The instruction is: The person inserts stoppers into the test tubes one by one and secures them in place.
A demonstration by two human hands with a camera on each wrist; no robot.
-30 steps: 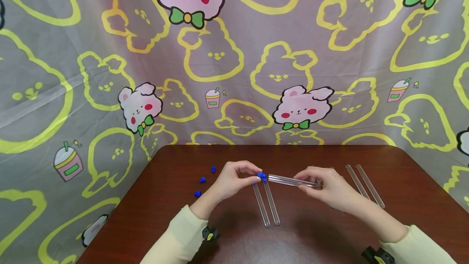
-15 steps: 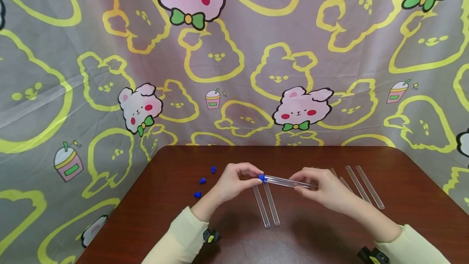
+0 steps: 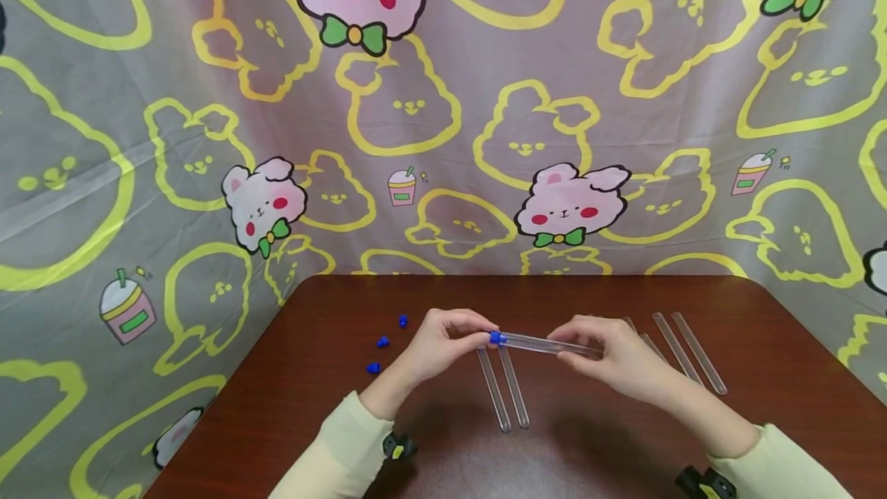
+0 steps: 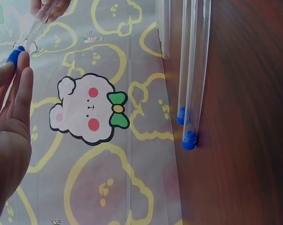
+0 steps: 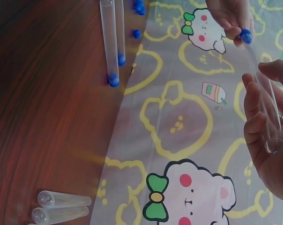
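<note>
My left hand (image 3: 440, 345) pinches a blue cap (image 3: 497, 337) between thumb and fingertips. The cap sits at the mouth of a clear test tube (image 3: 530, 343), held nearly level above the table. My right hand (image 3: 617, 353) grips that tube near its rounded end; in the right wrist view the tube (image 5: 268, 105) runs along the palm between thumb and fingers. Under the left fingertips, two capped tubes (image 3: 514, 387) lie side by side on the table. The left wrist view shows their blue caps (image 4: 189, 139) clearly.
Three loose blue caps (image 3: 383, 341) lie in a slanting row left of the left hand. Several uncapped tubes (image 3: 700, 353) lie to the right, some partly behind the right hand. A patterned curtain (image 3: 443, 114) surrounds the brown table (image 3: 554, 453).
The right hand has moved left, bringing the tube's open end from just short of the blue cap to meet it. Over the last half second both hands stay nearly still.
</note>
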